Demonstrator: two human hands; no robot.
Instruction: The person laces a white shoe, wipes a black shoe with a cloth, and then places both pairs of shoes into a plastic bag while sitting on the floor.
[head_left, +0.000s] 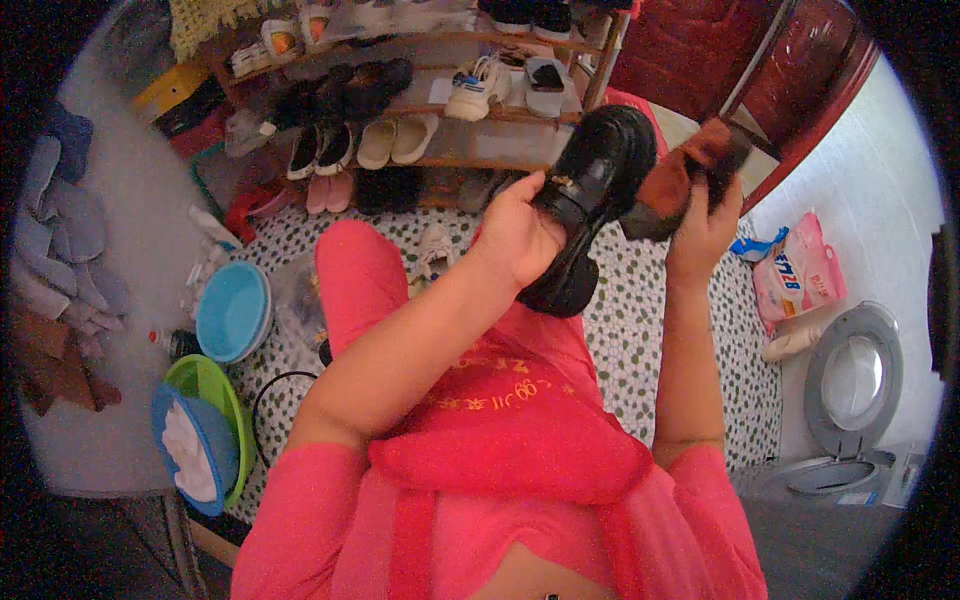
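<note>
My left hand (525, 232) grips a black leather shoe (600, 176) with a thick sole and a small metal piece on its upper. The shoe is tilted, toe up and to the right, above my lap. To its right, my right hand (705, 217) holds a blurred dark and reddish-brown object (675, 184); whether it is a brush, a cloth or something else I cannot tell. This object is close beside the black shoe, and whether they touch is unclear. A red apron (510, 450) with yellow writing covers my lap.
A wooden shoe rack (480, 161) with several shoes stands ahead. A white shoe (436, 251) is on the pebble-patterned floor. Blue (234, 311) and green (240, 427) basins are at left. At right are a pink detergent bag (802, 274) and a grey round-lidded appliance (853, 379); a dark red door (690, 60) is beyond.
</note>
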